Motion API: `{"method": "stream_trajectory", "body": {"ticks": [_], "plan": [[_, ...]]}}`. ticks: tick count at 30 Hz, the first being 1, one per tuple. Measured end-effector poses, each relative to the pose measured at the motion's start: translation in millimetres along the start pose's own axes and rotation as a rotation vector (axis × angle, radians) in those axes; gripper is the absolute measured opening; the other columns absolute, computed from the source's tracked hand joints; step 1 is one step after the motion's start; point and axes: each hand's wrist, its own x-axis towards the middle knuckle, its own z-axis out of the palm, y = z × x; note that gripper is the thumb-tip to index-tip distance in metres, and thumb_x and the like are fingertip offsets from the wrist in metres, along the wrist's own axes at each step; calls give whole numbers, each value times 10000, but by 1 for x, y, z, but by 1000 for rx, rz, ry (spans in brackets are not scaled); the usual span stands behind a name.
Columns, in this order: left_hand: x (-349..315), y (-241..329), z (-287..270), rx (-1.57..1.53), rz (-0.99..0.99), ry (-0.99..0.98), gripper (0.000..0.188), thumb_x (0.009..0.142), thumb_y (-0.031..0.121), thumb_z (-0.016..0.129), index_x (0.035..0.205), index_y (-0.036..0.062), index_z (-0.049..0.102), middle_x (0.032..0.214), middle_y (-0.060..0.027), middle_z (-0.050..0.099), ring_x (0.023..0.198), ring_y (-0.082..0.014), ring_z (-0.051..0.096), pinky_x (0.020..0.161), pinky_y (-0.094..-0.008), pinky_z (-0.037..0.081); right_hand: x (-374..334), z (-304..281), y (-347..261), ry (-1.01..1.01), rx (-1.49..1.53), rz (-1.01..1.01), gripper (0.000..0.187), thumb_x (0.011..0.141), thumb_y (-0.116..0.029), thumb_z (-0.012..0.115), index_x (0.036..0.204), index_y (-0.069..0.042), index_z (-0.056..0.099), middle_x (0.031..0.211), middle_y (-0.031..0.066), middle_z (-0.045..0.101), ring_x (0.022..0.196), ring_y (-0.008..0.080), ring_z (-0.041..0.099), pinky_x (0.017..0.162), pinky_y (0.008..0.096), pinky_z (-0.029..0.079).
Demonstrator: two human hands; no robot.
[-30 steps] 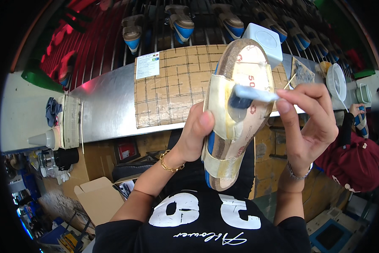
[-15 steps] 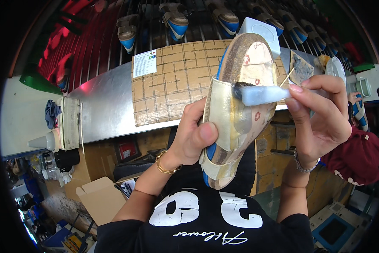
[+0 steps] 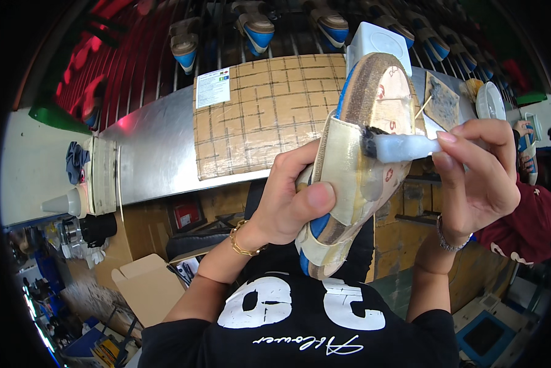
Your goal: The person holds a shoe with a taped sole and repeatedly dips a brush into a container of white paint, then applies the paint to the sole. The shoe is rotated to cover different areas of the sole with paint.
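Sandal (image 3: 347, 179) in our left hand's (image 3: 291, 205) grip; our right hand (image 3: 481, 175) pinches a brush (image 3: 404, 148); white bowl's (image 3: 492, 102) contents unclear; sandal slants lengthwise away-right.

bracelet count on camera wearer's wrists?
2: a gold bracelet on the left wrist, a silver bracelet on the right wrist.

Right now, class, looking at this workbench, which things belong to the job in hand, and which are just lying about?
Belong to the job:
strapped shoe, held in the left hand;
brush, held in the right hand.

Seemingly just lying about:
dark cloth;
pale cone-shaped object;
open cardboard box.
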Motion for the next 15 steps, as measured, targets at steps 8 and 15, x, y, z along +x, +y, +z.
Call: {"method": "stream_trajectory", "body": {"ticks": [8,15], "plan": [[1,6,1,-9,-77,14,825,870,671,564,1199,-84,598,1040,-143,691,946,-172,649,836,-295,511,-1,6,1,77,-1,-19,338,578,-9,832,900,-109,812,876,62,619,728,127,551,623,219,394],[0,9,1,-38,-103,-12,821,888,674,537,1202,-83,591,1057,-138,686,964,-162,643,842,-286,505,-1,-1,-1,-72,44,20,265,645,-44,783,907,-17,763,931,143,615,835,205,539,732,288,380]]}}
